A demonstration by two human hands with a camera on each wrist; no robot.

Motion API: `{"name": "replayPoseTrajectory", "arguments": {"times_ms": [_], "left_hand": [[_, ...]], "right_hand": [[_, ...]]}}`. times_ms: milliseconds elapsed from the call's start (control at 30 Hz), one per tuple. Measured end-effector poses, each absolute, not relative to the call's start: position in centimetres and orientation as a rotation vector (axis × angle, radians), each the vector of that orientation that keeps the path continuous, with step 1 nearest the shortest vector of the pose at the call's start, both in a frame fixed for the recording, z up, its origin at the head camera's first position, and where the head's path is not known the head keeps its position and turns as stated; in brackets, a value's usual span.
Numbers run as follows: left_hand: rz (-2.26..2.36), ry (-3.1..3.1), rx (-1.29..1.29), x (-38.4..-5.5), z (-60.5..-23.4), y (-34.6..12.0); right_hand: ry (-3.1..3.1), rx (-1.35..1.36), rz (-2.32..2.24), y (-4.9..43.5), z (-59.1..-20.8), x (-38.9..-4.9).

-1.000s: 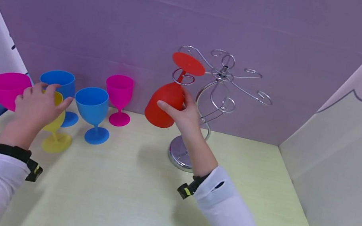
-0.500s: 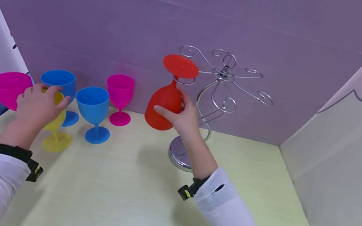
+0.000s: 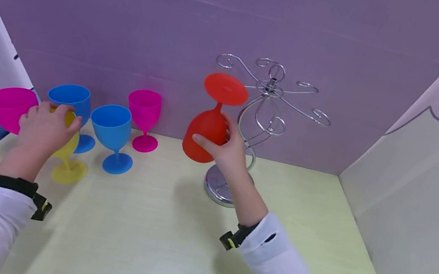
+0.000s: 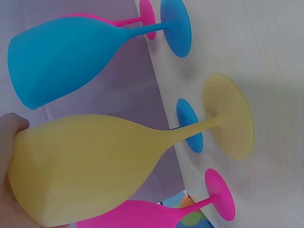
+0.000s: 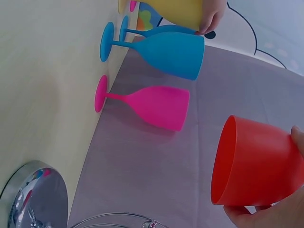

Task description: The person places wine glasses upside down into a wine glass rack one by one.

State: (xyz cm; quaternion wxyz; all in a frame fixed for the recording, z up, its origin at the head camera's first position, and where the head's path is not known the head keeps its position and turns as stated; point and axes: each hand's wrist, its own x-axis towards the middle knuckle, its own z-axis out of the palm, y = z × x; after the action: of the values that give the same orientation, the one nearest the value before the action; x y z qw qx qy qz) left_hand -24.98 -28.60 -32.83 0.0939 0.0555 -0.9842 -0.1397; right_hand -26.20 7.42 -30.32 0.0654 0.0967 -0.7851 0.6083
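Observation:
My right hand (image 3: 230,151) holds a red goblet (image 3: 206,132) upside down by its bowl, fingers and thumb around it. The goblet's foot is at the top, in front of the left arm of a chrome wire goblet rack (image 3: 270,89). That arm's curled end is hidden behind the foot, so I cannot tell whether the stem touches it. My left hand (image 3: 43,131) grips the rim of a yellow goblet (image 4: 90,166), which stands upright on the table. A blue goblet (image 3: 111,130) stands to its right, another blue goblet (image 3: 72,99) behind, and a pink goblet (image 3: 8,108) to its left.
Another pink goblet (image 3: 146,109) stands near the purple backdrop (image 3: 177,26). The rack's round chrome base (image 3: 219,188) sits on the pale table (image 3: 131,239), below the right forearm. A printed white panel (image 3: 421,192) borders the right side.
The red goblet has come down a little with my right hand; it shifted slightly left, then back right. My left hand and the yellow goblet have stayed put.

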Motion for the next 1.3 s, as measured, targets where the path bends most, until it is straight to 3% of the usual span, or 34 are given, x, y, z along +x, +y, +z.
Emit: {"name": "replayPoseTrajectory", "arguments": {"times_ms": [933, 1200, 1300], "left_hand": [[-0.401, -2.918, 0.145, -25.0, -33.0, -28.8], [-0.401, -2.926, 0.151, -24.9, -32.9, -28.6], [-0.4, -2.919, 0.149, -24.9, -33.0, -28.7]], "right_hand": [[-2.396, 0.31, 1.765, 8.0, -31.3, -25.7], [-2.394, 0.371, 1.754, 7.8, -28.9, -22.6], [-2.383, 0.39, 1.75, 8.0, -29.8, -23.3]]}}
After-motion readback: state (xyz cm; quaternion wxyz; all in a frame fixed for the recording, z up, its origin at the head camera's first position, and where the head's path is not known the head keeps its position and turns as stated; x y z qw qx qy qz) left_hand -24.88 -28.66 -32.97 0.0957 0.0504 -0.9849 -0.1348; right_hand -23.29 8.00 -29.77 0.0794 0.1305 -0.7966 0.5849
